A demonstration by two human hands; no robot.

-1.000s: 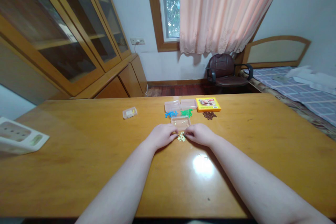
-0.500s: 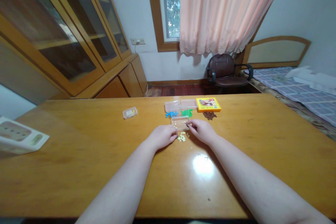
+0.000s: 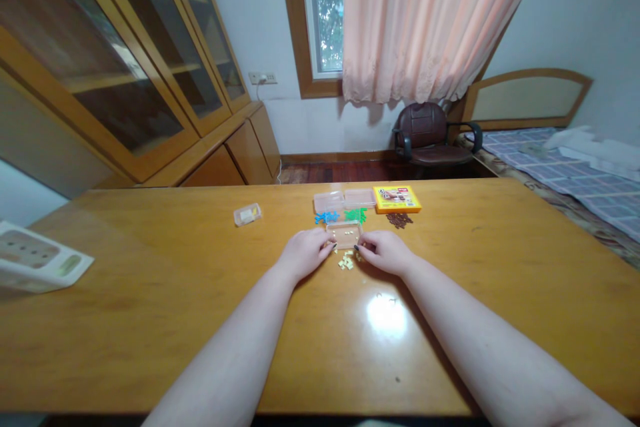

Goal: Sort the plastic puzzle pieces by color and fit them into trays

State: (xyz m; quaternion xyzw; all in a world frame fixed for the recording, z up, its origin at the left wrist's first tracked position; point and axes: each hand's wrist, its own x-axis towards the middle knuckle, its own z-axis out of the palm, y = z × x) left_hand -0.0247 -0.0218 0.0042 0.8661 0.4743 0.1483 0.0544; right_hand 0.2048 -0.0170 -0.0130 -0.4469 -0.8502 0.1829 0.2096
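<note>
My left hand (image 3: 303,252) and my right hand (image 3: 384,250) rest on the wooden table (image 3: 150,293), fingers curled, one at each side of a small clear plastic box (image 3: 344,233). The fingertips of both hands touch the box's near corners. A little heap of pale yellow pieces (image 3: 346,260) lies on the table just in front of the box, between my hands. Whether either hand pinches a piece is too small to make out.
Behind the box lie blue pieces (image 3: 326,217), green pieces (image 3: 355,214), brown pieces (image 3: 399,219), two more clear boxes (image 3: 344,199) and a yellow packet (image 3: 397,199). Another small clear box (image 3: 247,214) sits to the left. A white object (image 3: 35,265) lies at the left edge.
My hands moved from the yellow pieces up to the clear box. The right hand went first, then the left hand followed to the box's left corner.
</note>
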